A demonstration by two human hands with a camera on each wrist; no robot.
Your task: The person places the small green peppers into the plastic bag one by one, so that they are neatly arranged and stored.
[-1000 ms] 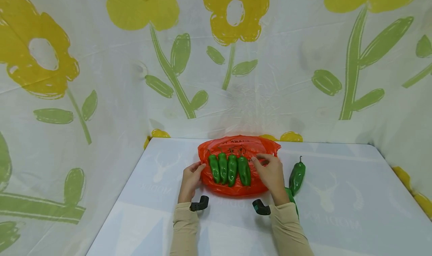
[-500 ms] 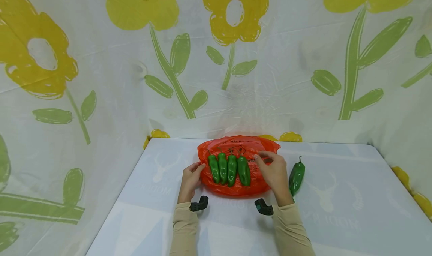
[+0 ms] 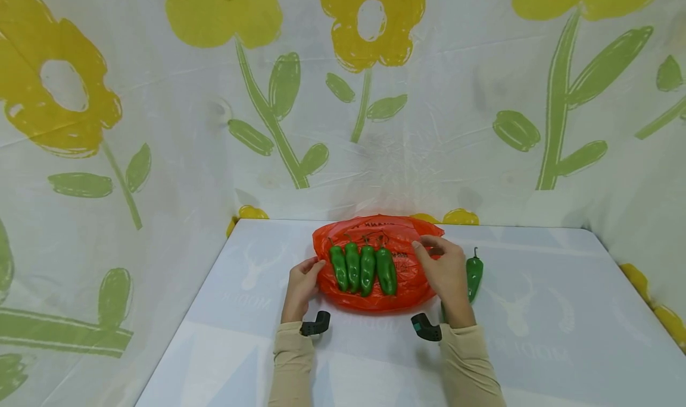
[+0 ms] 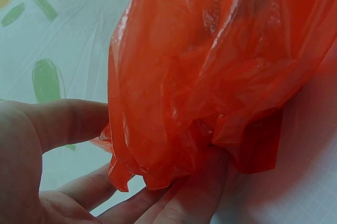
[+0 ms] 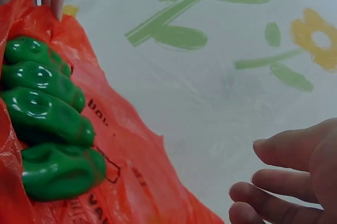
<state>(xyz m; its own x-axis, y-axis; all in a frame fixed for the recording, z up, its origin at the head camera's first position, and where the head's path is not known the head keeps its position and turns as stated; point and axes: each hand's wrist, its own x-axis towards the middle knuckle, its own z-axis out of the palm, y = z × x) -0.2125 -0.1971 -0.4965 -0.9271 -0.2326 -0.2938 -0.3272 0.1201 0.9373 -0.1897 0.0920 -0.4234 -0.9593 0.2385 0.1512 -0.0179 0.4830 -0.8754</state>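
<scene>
A red plastic bag (image 3: pixel 375 304) lies spread on the table, with several glossy green peppers (image 3: pixel 367 271) side by side on it, stems toward the back. At the bag's left edge my left hand (image 3: pixel 302 283) pinches the plastic; in the left wrist view the thumb is at the edge and the other fingers reach under the bag (image 4: pixel 174 103). My right hand (image 3: pixel 446 271) is over the bag's right side with nothing between its relaxed fingers. The right wrist view shows this hand (image 5: pixel 295 176) apart from the peppers (image 5: pixel 52 113).
Just right of the right hand lies another green pepper (image 3: pixel 474 276), partly covered by the hand. A bit of green (image 3: pixel 443 313) shows beside the right wrist. The white table (image 3: pixel 536 359) ends at a flower-patterned cloth (image 3: pixel 455 157) behind and at both sides.
My right hand has moved to the right, away from the peppers on the bag, and now partly covers the loose pepper. The left hand stays at the bag's edge.
</scene>
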